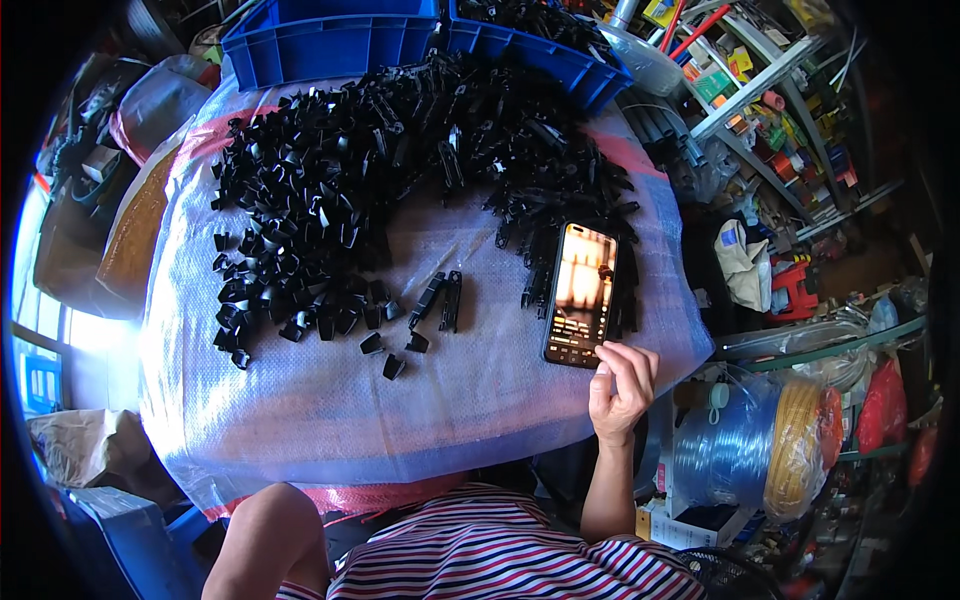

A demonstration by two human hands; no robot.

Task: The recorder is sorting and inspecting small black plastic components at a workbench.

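My right hand (625,388) is at the lower right corner of a smartphone (582,290), its fingers loosely bent, the thumb apart and nothing held. A fingertip meets the phone's lower edge, though I cannot tell whether it presses the screen. The phone lies face up with a bright, lit picture, partly over black plastic parts. To its left, two long black clip-like pieces (437,302) rest on the woven sheet, with several short curved black pieces (395,366) close by. A bare bent limb, perhaps my left arm, shows at the lower left; the left hand is out of sight.
A large heap of black plastic parts (330,200) covers the far half of the white woven sheet (300,420). Behind it stand two blue crates (330,45). Right of the work surface are a spool of clear tubing (725,445) and a cluttered metal rack (760,90). Bags stand at the left.
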